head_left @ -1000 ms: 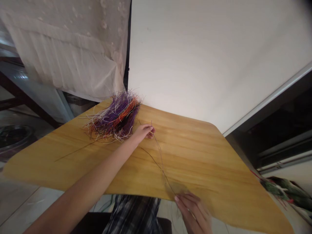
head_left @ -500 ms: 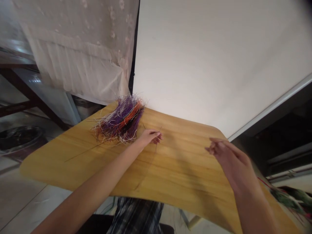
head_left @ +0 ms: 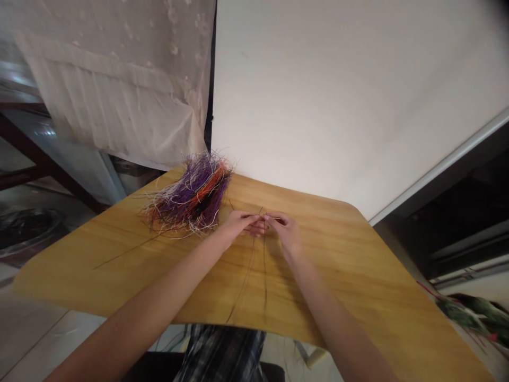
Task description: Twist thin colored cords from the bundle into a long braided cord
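Observation:
Over the middle of the wooden table [head_left: 342, 281], my left hand [head_left: 243, 222] pinches a thin strand [head_left: 245, 280] that trails down toward the near edge. My right hand [head_left: 285, 227] is closed beside it, thumb and forefinger gripping a second thin dark strand [head_left: 265, 276] that hangs nearly straight. The fingertips of both hands almost meet, and the strand tips poke up above them. Whether the strands cross or join between the fingers is too small to tell. Left of my left hand lies a tangled bundle of thin strands [head_left: 194, 196] in purple, orange, black and white.
A loose strand [head_left: 123, 255] lies on the table's left side. Behind the table stands a white panel [head_left: 318, 106], with a pale curtain [head_left: 131, 106] at the left. A dark bin [head_left: 29, 228] sits on the floor left; green and red items [head_left: 469, 318] lie at right.
My right hand has come in from the right to meet my left hand, and a dark strand now hangs from its fingers. My left hand has stayed nearly in place, still pinching.

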`<move>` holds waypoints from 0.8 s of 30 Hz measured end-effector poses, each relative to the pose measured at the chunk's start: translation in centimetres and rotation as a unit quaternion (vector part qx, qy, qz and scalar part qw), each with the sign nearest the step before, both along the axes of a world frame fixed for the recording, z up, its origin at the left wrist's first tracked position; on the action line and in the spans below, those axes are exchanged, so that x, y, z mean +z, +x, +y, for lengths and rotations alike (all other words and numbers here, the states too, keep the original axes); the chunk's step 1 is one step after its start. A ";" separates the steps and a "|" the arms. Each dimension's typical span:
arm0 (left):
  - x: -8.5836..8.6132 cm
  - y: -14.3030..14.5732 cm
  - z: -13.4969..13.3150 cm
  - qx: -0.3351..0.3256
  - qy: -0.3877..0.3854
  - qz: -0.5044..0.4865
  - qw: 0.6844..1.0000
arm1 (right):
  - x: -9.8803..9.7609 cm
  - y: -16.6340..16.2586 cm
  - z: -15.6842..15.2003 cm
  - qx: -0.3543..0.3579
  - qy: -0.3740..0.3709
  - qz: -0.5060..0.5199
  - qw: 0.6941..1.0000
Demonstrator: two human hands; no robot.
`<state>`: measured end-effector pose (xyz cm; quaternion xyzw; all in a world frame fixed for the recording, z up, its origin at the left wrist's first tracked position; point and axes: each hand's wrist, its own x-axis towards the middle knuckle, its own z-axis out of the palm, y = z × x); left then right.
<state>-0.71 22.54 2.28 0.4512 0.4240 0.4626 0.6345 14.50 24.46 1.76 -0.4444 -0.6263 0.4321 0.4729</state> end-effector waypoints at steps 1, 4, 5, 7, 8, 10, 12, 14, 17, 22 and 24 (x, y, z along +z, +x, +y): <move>0.1 0.1 0.0 0.004 -0.002 -0.001 1.000 | -0.2 -0.1 0.1 0.001 -0.006 0.008 1.000; 0.2 0.5 -0.1 0.010 -0.007 -0.006 1.000 | -1.0 -0.3 0.5 -0.006 -0.022 0.039 0.999; 0.2 0.6 -0.1 0.012 -0.009 -0.008 1.000 | -1.3 -0.4 0.6 -0.013 -0.026 0.051 0.998; 0.1 0.9 -0.1 0.011 -0.013 -0.011 1.000 | -1.7 -0.6 0.9 -0.028 -0.032 0.076 0.996; 0.1 1.0 -0.1 0.010 -0.014 -0.013 1.000 | -1.9 -0.7 1.0 -0.034 -0.035 0.088 0.995; 0.0 1.0 -0.1 0.006 -0.016 -0.015 1.000 | -1.9 -0.8 1.0 -0.038 -0.041 0.111 0.992; 0.0 1.1 -0.1 0.006 -0.017 -0.017 1.000 | -1.7 -0.9 0.9 -0.037 -0.045 0.131 0.990; 0.0 1.1 -0.1 0.010 -0.020 -0.018 1.000 | -1.5 -1.0 0.7 -0.034 -0.051 0.149 0.987; 0.1 1.2 -0.2 0.019 -0.023 -0.019 0.999 | -1.3 -1.2 0.5 -0.026 -0.065 0.168 0.983; 0.0 1.2 -0.3 0.013 -0.018 -0.023 0.999 | -1.1 -1.3 0.3 -0.021 -0.080 0.192 0.978; 0.0 1.3 -0.3 0.007 -0.016 -0.024 1.000 | -1.0 -1.3 0.3 -0.024 -0.082 0.200 0.976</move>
